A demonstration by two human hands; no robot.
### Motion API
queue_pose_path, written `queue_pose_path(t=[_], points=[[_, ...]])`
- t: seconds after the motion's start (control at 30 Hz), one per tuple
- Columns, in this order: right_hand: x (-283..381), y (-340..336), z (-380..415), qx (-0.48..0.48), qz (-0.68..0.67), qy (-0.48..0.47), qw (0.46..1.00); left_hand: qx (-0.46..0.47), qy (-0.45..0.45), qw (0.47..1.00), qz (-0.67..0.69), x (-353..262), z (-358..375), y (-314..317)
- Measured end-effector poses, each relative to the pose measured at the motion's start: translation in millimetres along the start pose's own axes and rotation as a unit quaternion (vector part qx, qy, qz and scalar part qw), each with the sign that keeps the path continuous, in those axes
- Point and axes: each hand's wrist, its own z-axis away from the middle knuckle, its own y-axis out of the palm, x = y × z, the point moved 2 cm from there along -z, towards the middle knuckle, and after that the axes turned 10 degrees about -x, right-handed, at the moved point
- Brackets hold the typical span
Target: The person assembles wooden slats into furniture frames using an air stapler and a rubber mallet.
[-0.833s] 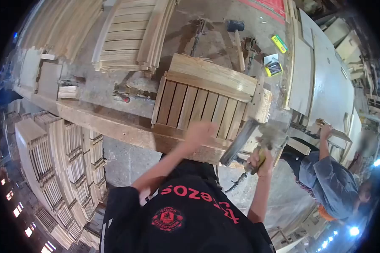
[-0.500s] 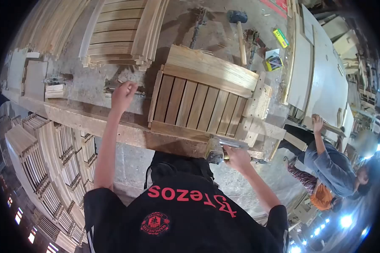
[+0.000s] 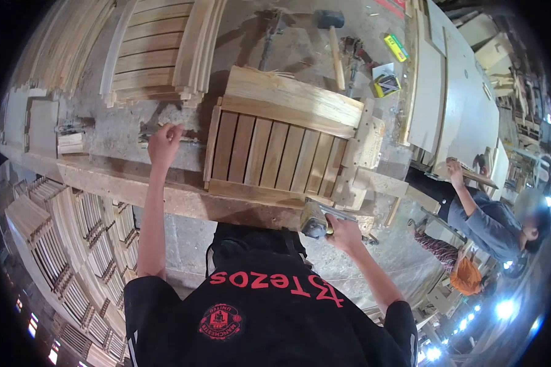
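On the bench lies a slatted wooden panel [image 3: 262,150], with a wide board [image 3: 294,101] along its far side. My right hand [image 3: 344,234] is wrapped round a nail gun [image 3: 316,224], its grey head and long magazine close to the panel's near right corner. Over the bench, left of the panel, hovers my left hand [image 3: 165,144] with fingers pinched together; I cannot tell what is between them.
A stack of slatted panels [image 3: 150,55] stands at the far left. A mallet [image 3: 333,46], a yellow-green box [image 3: 396,48] and an open box [image 3: 386,81] lie beyond the panel. Wooden blocks [image 3: 364,147] adjoin its right end. Another person [image 3: 477,214] works at the right.
The nail gun in my right hand has drawn back slightly from the panel and tilted. My left hand stays pinched left of the panel. The whole view has shifted a little.
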Motion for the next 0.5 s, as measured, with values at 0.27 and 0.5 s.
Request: queue_pose_path(t=[0.27, 0.5], points=[[-39.4, -12.7, 23.5, 0.007, 0.021, 0.057, 0.998, -0.065, -0.024, 0.997, 0.024, 5.6, 0.4, 5.4], [-53.7, -9.1, 28.8, 0.020, -0.014, 0.099, 0.995, 0.011, 0.060, 0.995, -0.080, 13.1, -1.5, 6.6]])
